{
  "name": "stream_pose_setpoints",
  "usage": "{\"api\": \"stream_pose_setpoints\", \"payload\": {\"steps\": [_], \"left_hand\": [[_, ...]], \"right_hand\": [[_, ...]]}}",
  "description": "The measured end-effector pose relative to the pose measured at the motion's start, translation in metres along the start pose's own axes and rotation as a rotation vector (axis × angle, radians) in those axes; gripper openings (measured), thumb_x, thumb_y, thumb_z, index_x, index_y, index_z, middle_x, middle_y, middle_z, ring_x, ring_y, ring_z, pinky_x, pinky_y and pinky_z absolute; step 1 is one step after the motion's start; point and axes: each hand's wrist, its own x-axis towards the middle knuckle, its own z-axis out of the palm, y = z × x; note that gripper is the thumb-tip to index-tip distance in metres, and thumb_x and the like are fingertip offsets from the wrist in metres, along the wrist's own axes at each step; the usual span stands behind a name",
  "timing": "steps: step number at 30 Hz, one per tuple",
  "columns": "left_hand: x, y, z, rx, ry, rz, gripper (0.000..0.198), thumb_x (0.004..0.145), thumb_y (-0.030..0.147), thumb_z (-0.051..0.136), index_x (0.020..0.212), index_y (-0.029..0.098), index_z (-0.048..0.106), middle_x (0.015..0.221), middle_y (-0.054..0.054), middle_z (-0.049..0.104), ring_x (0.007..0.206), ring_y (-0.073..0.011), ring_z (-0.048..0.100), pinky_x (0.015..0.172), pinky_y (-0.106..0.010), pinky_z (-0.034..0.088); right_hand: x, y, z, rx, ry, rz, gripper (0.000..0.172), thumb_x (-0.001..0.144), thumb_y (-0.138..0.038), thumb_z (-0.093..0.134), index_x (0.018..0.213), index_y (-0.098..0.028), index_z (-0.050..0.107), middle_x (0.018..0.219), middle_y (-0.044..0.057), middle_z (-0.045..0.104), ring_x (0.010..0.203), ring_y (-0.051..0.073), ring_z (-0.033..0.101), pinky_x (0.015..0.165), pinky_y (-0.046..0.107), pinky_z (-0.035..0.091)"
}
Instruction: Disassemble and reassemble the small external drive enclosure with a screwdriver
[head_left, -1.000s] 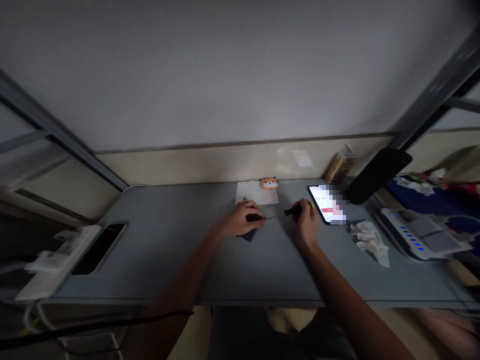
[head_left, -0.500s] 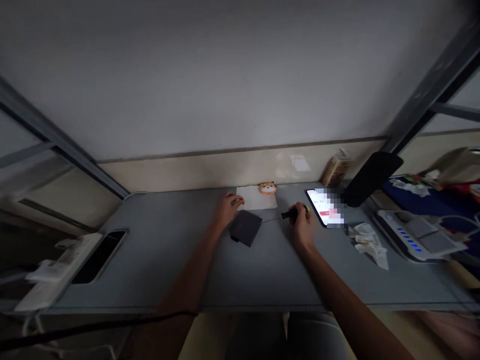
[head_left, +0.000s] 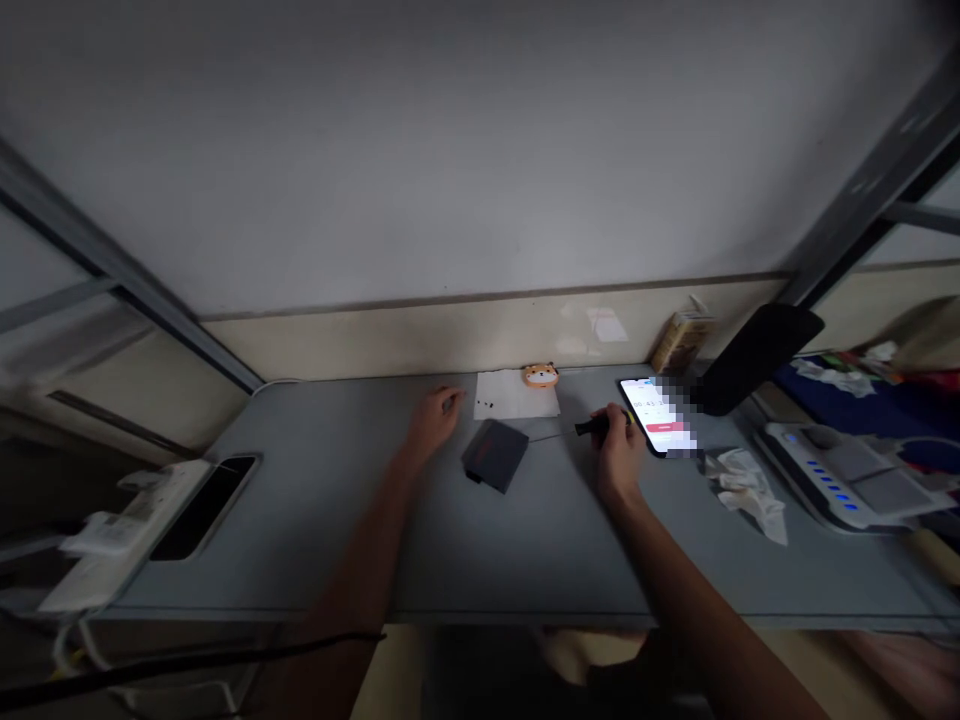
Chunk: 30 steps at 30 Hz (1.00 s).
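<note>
The right hand (head_left: pixel 618 452) is clenched on a black-handled screwdriver (head_left: pixel 592 425), just right of the dark rectangular case (head_left: pixel 494 456). The left hand (head_left: pixel 433 420), released and empty, lies left of the case. Small black parts (head_left: pixel 486 404) rest on a white paper sheet (head_left: pixel 517 394) beyond the case, untouched.

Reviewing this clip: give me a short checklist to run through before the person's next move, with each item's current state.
1. Screwdriver firmly in the right hand: ok, black handle gripped, thin shaft pointing left.
2. Left hand free: ok, nothing visible in it, resting on the grey table.
3. Small black parts on the white paper sheet: ok, lying together on the sheet; too small to count.
4. Dark grey case steady: ok, lying flat, untouched by either hand.
5. Case cover fastened: cannot tell.
6. Right hand clear of the phone: cannot tell, its fingers are right at the phone's edge.
</note>
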Motion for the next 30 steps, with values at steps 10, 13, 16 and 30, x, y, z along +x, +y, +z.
{"api": "stream_pose_setpoints", "payload": {"steps": [10,13,16,30], "left_hand": [[-0.007,0.008,0.015,-0.004,-0.108,0.058,0.029,0.097,0.02,0.052,0.116,0.019,0.073,0.106,-0.009,0.067,0.1,-0.0217,0.064,0.097,-0.037,0.051],[-0.007,0.006,0.015,-0.02,-0.128,0.075,0.032,0.097,0.015,0.048,0.114,0.02,0.075,0.104,-0.007,0.065,0.092,-0.0177,0.064,0.093,-0.033,0.052],[-0.006,0.004,0.016,-0.038,-0.126,0.086,0.036,0.096,0.011,0.045,0.116,0.021,0.075,0.102,-0.006,0.064,0.087,-0.015,0.062,0.09,-0.03,0.052],[-0.016,0.028,-0.012,-0.372,-0.673,0.061,0.068,0.078,0.037,0.08,0.142,0.026,0.058,0.089,0.001,0.064,0.074,-0.0142,0.062,0.068,-0.025,0.051]], "right_hand": [[0.003,0.003,-0.001,0.02,0.048,0.036,0.047,0.067,-0.069,0.061,0.063,-0.023,0.055,0.052,-0.003,0.05,0.047,0.012,0.042,0.045,0.027,0.029],[0.002,0.003,0.0,0.016,0.028,0.0,0.047,0.07,-0.07,0.059,0.063,-0.023,0.054,0.05,-0.004,0.047,0.046,0.012,0.041,0.046,0.028,0.028],[0.002,0.002,0.0,0.017,0.025,-0.024,0.048,0.071,-0.07,0.059,0.063,-0.023,0.054,0.05,-0.004,0.047,0.046,0.012,0.041,0.045,0.028,0.027],[0.002,0.003,-0.002,0.011,-0.003,-0.072,0.046,0.074,-0.068,0.057,0.061,-0.024,0.054,0.049,-0.004,0.047,0.044,0.012,0.04,0.043,0.028,0.027]]}}
